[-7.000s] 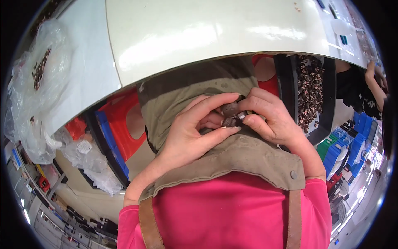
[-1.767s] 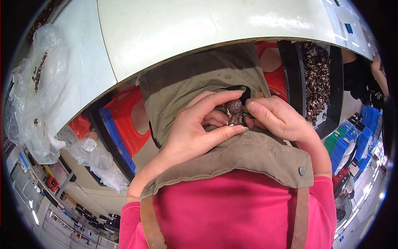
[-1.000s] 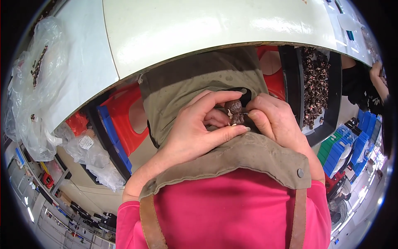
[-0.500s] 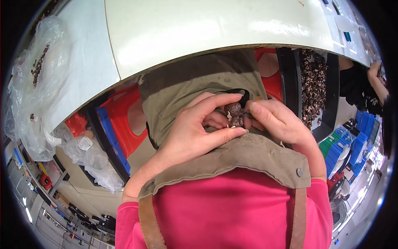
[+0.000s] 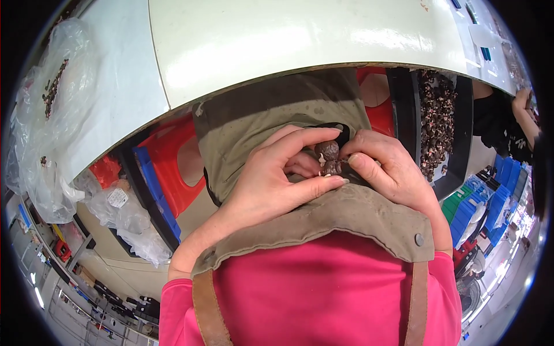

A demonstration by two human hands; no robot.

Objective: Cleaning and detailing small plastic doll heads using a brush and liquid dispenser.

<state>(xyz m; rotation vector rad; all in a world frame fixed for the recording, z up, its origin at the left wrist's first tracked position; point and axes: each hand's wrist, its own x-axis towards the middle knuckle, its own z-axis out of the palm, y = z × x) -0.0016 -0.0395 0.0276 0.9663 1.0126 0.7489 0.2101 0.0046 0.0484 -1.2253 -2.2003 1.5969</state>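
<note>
Between the thumb and fingertips of my left hand (image 5: 271,170) is a small dark brown figurine (image 5: 328,152), with a rounded upper part, a smaller lower part and pale cream bits on its side. My right hand (image 5: 384,163) is closed in a pinch just right of it, its fingertips close to the narrow middle. A thin sliver of something shows at those fingertips; its kind cannot be made out. Both hands are over my lap, above an olive apron (image 5: 323,213).
A pale table (image 5: 300,34) spans the far side. A dark tray (image 5: 407,109) of small brown-and-pink pieces (image 5: 435,124) stands at the right, near another person's arm (image 5: 524,118). Plastic bags (image 5: 75,75) lie on the left. Blue bins (image 5: 470,216) stand lower right.
My right hand has shifted slightly, its index finger rising and bending and its thumb drawing back from the figurine, which shows more. The left hand keeps its hold.
</note>
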